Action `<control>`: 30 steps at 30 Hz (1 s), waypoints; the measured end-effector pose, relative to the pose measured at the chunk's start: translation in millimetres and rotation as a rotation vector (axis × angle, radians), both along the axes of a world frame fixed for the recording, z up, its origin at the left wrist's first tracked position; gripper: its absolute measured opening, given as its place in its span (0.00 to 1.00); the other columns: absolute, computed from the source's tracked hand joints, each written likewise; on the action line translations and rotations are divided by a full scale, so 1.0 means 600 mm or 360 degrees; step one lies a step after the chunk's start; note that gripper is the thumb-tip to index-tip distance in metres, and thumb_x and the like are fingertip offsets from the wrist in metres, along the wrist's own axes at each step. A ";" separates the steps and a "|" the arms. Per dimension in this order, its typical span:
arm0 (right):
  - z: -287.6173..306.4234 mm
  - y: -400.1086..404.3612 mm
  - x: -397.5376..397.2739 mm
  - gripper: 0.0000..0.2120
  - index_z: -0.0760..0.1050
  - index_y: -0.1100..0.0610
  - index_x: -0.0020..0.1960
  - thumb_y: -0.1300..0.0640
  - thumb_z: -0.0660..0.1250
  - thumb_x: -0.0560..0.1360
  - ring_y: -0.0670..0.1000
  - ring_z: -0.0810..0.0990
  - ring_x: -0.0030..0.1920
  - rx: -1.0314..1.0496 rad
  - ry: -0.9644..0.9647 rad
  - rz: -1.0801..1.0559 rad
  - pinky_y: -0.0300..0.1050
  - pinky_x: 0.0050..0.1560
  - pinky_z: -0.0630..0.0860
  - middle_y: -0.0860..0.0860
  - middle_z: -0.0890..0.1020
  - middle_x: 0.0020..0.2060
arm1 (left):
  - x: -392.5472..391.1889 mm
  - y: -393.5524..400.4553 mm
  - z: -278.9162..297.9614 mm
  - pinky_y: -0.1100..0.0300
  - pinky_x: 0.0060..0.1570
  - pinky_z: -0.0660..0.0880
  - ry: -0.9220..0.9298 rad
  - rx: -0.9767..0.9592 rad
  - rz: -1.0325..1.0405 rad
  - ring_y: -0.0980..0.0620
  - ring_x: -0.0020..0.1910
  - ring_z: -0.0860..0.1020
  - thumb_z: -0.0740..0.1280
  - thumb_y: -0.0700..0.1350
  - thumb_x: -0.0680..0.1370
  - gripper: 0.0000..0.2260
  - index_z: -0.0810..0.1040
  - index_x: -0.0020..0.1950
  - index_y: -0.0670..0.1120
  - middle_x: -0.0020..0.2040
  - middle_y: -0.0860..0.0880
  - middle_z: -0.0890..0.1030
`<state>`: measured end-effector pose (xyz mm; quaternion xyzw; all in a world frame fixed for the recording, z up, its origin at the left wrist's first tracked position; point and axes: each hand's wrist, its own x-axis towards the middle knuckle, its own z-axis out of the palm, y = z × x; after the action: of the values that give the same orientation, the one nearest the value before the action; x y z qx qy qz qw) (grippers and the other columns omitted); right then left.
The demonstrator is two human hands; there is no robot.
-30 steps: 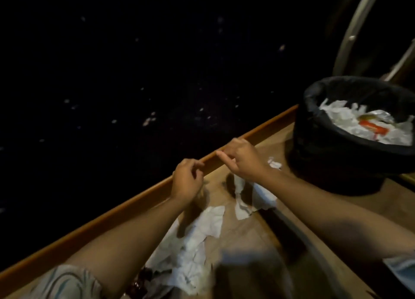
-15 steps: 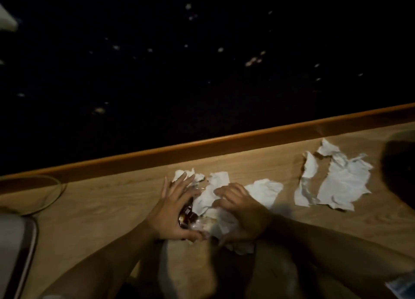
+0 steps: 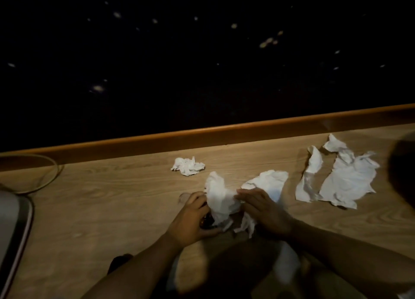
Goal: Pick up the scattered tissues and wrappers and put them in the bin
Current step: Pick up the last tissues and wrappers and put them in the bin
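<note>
A dark, speckled floor fills the top of the view, and below it runs the wooden desk with its raised orange edge. Half a second ago the left hand lay flat with fingers spread over the pile. Now both hands have closed in and bunched a tissue up between them, so it stands off the wood. The left grip is curled around the tissue's left side, with something small and dark, perhaps a wrapper, tucked under the palm. I cannot tell what it is. The right hand pinches the tissue's right side, its fingers narrow, and it also covers part of a flatter sheet.

A small crumpled wad, which sat under the left fingers before, now lies apart near the edge. Two larger torn pieces rest well to the right, unmoved. The bin is out of view.

So gathering has begun, but most of the litter still waits on the desk.
</note>
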<state>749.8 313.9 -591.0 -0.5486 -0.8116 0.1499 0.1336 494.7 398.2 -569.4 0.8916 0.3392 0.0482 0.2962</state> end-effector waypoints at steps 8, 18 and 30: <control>0.019 0.003 0.051 0.27 0.67 0.55 0.69 0.53 0.68 0.72 0.51 0.78 0.55 -0.0158 0.0115 -0.0047 0.44 0.53 0.79 0.55 0.78 0.57 | 0.019 0.021 -0.005 0.53 0.72 0.59 -0.0157 0.0135 0.0182 0.54 0.77 0.54 0.74 0.60 0.68 0.29 0.73 0.67 0.55 0.77 0.54 0.60; 0.056 -0.002 0.082 0.08 0.75 0.48 0.50 0.48 0.68 0.73 0.47 0.78 0.42 -0.0002 0.0190 -0.0448 0.45 0.41 0.78 0.47 0.78 0.43 | 0.064 0.017 -0.005 0.59 0.59 0.70 0.0005 -0.0160 -0.0032 0.58 0.57 0.72 0.72 0.53 0.70 0.26 0.69 0.66 0.55 0.60 0.56 0.76; 0.126 0.073 0.064 0.09 0.76 0.55 0.47 0.68 0.66 0.75 0.46 0.77 0.44 0.0112 0.1075 -0.1510 0.24 0.43 0.68 0.51 0.79 0.43 | 0.131 0.037 0.018 0.66 0.50 0.76 -0.0042 -0.0108 0.0612 0.60 0.52 0.72 0.72 0.50 0.72 0.05 0.78 0.45 0.52 0.59 0.55 0.71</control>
<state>788.1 357.7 -515.3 -0.7692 -0.3940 0.2132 0.4557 573.5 420.4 -558.7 0.7991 0.5009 0.1041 0.3157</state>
